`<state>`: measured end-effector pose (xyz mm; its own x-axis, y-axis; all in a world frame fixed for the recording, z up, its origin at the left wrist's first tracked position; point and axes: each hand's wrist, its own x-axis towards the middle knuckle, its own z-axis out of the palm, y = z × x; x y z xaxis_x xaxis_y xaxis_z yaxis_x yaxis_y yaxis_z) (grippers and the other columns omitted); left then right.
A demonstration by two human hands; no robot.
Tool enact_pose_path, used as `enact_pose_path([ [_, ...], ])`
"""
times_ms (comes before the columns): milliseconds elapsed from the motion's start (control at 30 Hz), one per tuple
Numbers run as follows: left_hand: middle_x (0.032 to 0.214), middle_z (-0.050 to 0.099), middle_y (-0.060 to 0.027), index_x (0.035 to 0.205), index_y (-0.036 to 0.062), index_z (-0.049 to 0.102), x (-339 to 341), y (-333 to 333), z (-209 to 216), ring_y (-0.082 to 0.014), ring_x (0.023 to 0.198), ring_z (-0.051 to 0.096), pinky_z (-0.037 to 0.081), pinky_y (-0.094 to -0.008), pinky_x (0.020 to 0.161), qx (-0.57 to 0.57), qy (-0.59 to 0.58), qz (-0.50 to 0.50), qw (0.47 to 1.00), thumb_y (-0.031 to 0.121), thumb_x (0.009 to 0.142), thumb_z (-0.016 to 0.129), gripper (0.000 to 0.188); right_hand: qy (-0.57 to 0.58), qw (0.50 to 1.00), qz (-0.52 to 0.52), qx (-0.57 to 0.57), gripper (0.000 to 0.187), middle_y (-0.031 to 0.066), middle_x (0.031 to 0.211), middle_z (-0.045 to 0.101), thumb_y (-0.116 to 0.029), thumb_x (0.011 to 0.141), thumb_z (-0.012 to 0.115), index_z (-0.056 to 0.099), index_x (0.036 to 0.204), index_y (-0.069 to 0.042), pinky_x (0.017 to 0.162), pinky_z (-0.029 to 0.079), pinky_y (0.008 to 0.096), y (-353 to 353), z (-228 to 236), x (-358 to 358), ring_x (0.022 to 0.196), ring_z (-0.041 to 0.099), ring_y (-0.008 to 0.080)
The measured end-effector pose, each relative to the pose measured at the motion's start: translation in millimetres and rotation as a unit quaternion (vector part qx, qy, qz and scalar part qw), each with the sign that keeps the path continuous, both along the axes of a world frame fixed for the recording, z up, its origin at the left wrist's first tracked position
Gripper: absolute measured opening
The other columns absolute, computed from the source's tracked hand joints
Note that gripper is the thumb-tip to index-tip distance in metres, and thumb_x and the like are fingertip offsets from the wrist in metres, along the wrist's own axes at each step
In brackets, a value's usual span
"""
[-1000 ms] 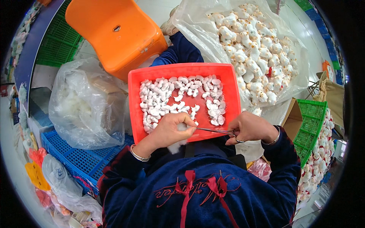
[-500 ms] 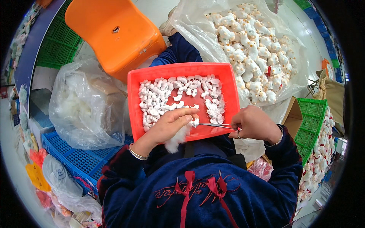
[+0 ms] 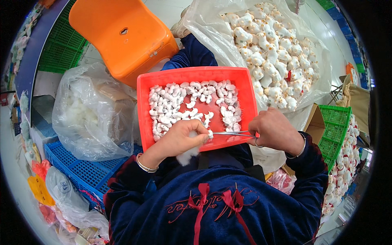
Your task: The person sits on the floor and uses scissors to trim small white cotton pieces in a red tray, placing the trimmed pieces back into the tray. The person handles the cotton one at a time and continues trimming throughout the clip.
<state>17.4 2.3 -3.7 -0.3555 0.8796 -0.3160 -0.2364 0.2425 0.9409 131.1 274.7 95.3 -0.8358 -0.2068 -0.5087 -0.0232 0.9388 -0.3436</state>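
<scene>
My left hand (image 3: 183, 138) pinches a small white plush piece (image 3: 210, 134) between thumb and fingertips, over the near side of a red plastic tray (image 3: 196, 73). A tuft of white stuffing (image 3: 188, 156) hangs beneath that palm. In my right hand (image 3: 277, 131), fingers are wrapped round the handles of slim metal forceps (image 3: 232, 133), which could also be scissors. Their tip reaches the pinched piece; whether it sits inside, I cannot tell. Many similar small curved white plush pieces (image 3: 165, 104) lie in the tray, heaped mostly along its left, far and right sides.
Past the tray on the right spreads a clear plastic bag of white plush toys (image 3: 271, 61). To the left are a bag of stuffing (image 3: 81, 110) and a blue crate (image 3: 79, 163). An orange stool (image 3: 122, 41) stands far left; a green crate (image 3: 332, 136) is at right.
My left fingers have closed in from a flatter pose onto the small plush piece. The stuffing tuft now sits more under that hand. The forceps stay almost level at the piece.
</scene>
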Motion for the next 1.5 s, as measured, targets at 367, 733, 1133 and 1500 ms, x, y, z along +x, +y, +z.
enact_pose_path([
  [367, 0.08, 0.066, -0.0081, 0.087, 0.0033, 0.061, 12, 3, -3, -0.0207, 0.074, 0.068, 0.054, -0.0313, 0.071, 0.012, 0.309, 0.144, 0.94, 0.0, 0.083, 0.07, 0.011, -0.02, 0.978, -0.173, -0.119, 0.039, 0.0162, 0.067, 0.067, -0.041, 0.075, 0.085, 0.074, 0.077, -0.004, 0.062, 0.053, 0.0432, -27, -32, 11, 0.066, 0.068, 0.0367],
  [733, 0.078, 0.066, -0.0081, 0.09, 0.0016, 0.059, 8, 8, -1, -0.0168, 0.07, 0.067, 0.052, -0.0302, 0.065, 0.018, 0.314, 0.193, 0.929, -0.001, 0.085, 0.07, 0.012, -0.004, 0.966, -0.204, -0.159, 0.039, 0.0144, 0.066, 0.066, -0.04, 0.073, 0.087, 0.073, 0.079, -0.004, 0.06, 0.052, 0.0418, -27, -29, 24, 0.065, 0.067, 0.0352],
  [1133, 0.089, 0.073, -0.0057, 0.116, -0.003, 0.072, -1, 3, 7, -0.0096, 0.078, 0.067, 0.055, -0.0265, 0.071, -0.021, 0.053, 0.09, 0.994, 0.011, 0.097, 0.066, 0.024, 0.07, 0.987, -0.139, -0.049, 0.029, 0.0146, 0.065, 0.067, -0.035, 0.074, 0.082, 0.074, 0.075, -0.007, 0.061, 0.054, 0.0435, -25, -25, 26, 0.064, 0.067, 0.0356],
  [1500, 0.088, 0.073, -0.0023, 0.108, -0.0036, 0.074, -5, 4, 10, -0.0068, 0.079, 0.066, 0.055, -0.0243, 0.072, -0.045, -0.042, 0.093, 0.994, 0.012, 0.096, 0.071, 0.021, 0.08, 0.987, -0.131, -0.055, 0.029, 0.0145, 0.064, 0.066, -0.034, 0.074, 0.081, 0.072, 0.073, -0.007, 0.063, 0.054, 0.0437, -26, -21, 24, 0.064, 0.067, 0.0346],
])
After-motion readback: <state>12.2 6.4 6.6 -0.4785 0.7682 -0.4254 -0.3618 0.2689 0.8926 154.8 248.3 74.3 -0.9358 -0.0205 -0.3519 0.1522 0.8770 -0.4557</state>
